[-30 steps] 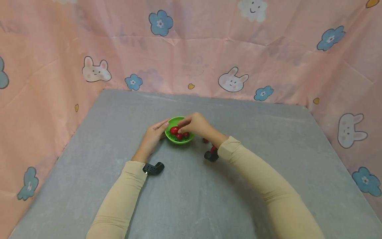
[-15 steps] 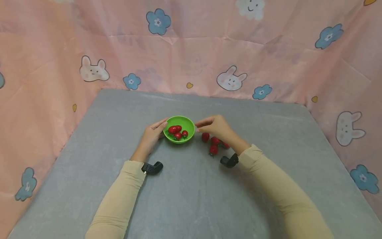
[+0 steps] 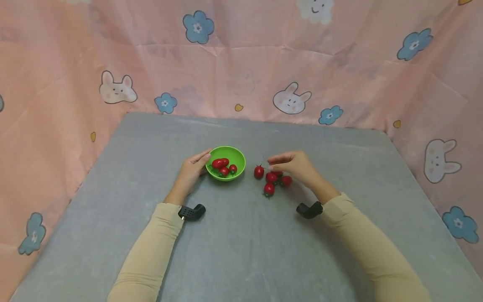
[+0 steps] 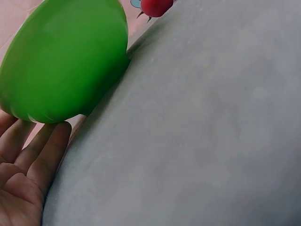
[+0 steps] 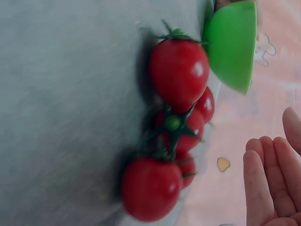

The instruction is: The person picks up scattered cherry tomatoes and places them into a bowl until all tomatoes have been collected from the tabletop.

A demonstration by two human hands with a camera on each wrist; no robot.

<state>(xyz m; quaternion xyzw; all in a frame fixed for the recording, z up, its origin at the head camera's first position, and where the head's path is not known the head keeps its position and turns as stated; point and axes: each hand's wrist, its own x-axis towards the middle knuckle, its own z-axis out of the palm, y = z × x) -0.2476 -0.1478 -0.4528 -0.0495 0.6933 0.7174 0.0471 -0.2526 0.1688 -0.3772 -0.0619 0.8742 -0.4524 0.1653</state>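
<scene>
Remotely, I'm pinching the bowl (image 3: 235, 157) at ten o'clock with my left hand (image 3: 190, 172), tomatoes (image 3: 217, 164) lying inside; my right hand (image 3: 296, 165) is hovering, thumb and fingers apart, by loose tomatoes (image 3: 271, 178) at three o'clock.

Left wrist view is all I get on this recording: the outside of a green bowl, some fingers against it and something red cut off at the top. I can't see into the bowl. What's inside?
Observer: The head view shows several red tomatoes lying in the green bowl.

Operator: Then is that red thing at my top edge the only one outside it?

Observer: No, five tomatoes show on the table.

Operator: And is one of those being held?

Observer: Not that I can see: the right wrist view shows nothing in the right hand.
</scene>
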